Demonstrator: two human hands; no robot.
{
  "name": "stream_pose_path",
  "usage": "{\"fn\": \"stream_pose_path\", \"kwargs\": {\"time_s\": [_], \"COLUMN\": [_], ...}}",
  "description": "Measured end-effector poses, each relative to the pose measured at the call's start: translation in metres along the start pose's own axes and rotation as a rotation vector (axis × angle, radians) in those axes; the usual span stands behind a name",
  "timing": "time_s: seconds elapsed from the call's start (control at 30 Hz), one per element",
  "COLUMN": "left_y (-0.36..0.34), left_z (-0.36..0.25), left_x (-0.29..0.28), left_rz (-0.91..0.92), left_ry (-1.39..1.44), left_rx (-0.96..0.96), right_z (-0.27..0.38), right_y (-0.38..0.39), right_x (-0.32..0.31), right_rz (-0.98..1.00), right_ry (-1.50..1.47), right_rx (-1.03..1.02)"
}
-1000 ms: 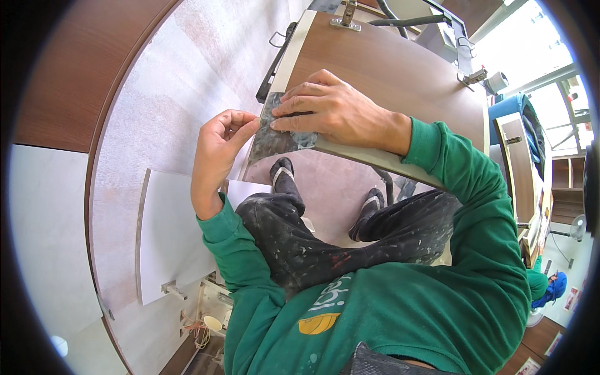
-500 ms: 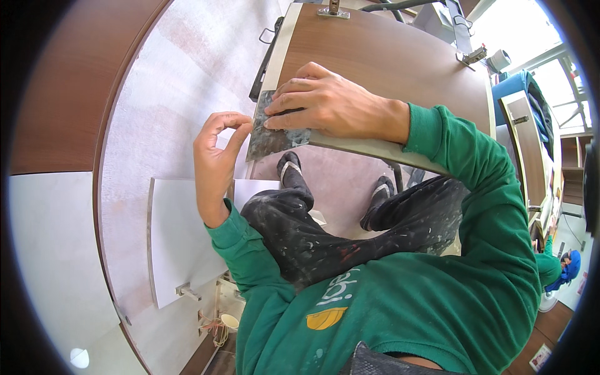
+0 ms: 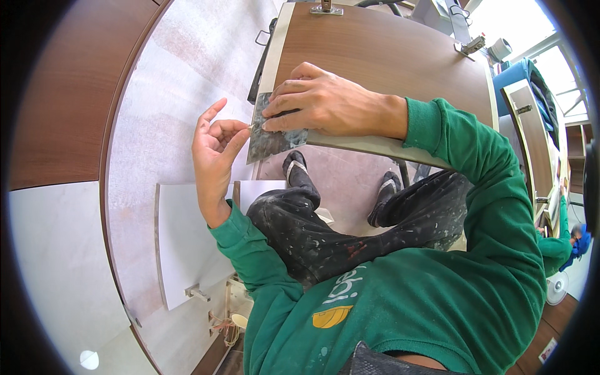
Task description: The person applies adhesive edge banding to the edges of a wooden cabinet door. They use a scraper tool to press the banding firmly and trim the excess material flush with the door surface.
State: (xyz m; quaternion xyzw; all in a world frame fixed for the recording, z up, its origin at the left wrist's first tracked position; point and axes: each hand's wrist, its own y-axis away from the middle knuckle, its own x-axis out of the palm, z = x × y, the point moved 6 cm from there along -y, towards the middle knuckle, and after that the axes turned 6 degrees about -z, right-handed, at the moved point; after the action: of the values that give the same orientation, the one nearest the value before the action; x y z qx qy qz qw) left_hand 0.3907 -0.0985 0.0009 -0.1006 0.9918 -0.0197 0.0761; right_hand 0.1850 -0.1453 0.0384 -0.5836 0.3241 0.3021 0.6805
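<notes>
A brown wood-look panel (image 3: 387, 59) with a pale edge lies in front of me. Over its near left corner is a dark, mottled grey thin plate (image 3: 269, 144). My right hand (image 3: 331, 106) rests on this plate with fingers apart and slightly bent, fingertips pressing down. At the plate's left edge, my left hand (image 3: 219, 147) pinches with thumb and a finger a tiny pale bit (image 3: 249, 127), too small to make out, while another finger sticks up. Metal hinges (image 3: 326, 9) are fixed along the panel's far edge.
White board (image 3: 187, 237) with a hinge stands at lower left, beside wiring (image 3: 225, 325). My feet (image 3: 295, 169) are under the panel. At right are hinged panels (image 3: 531, 137), blue cloth (image 3: 512, 81) and a co-worker (image 3: 556, 250) in green with blue headwear.
A finger of my left hand has lifted upright while its pinch stays by the plate's edge. My right hand stays on the plate. The whole view has shifted slightly.
</notes>
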Motion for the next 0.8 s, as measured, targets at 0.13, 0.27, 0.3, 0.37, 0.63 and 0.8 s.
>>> {"fn": "stream_pose_path", "kwargs": {"time_s": [0.13,0.27,0.3,0.37,0.63,0.8], "left_y": [0.0003,0.0003,0.0003,0.0006,0.001,0.0003], "left_z": [-0.005,-0.0005,-0.0019,-0.0054,-0.0014,0.001], "left_x": [0.0001,-0.0036,-0.0036,-0.002,-0.0009,-0.0013], "left_rz": [-0.002,-0.004,-0.031,-0.086,-0.003,-0.026], "left_ry": [-0.082,-0.08,-0.058,-0.014,0.011,-0.026], "left_rx": [0.091,0.116,0.122,0.132,0.052,0.059], "right_z": [0.001,0.0007,0.0003,-0.0001,-0.0011,-0.0023], "right_y": [0.0004,0.0,0.0001,0.0005,0.0011,0.0022], "right_x": [0.0003,0.0004,0.0006,0.0005,0.0003,0.0021], "right_rz": [0.0,-0.003,-0.001,-0.004,-0.022,0.008], "right_ry": [0.004,-0.001,-0.004,0.001,0.004,0.002], "right_rx": [0.005,-0.001,-0.002,-0.003,-0.002,0.004]}}
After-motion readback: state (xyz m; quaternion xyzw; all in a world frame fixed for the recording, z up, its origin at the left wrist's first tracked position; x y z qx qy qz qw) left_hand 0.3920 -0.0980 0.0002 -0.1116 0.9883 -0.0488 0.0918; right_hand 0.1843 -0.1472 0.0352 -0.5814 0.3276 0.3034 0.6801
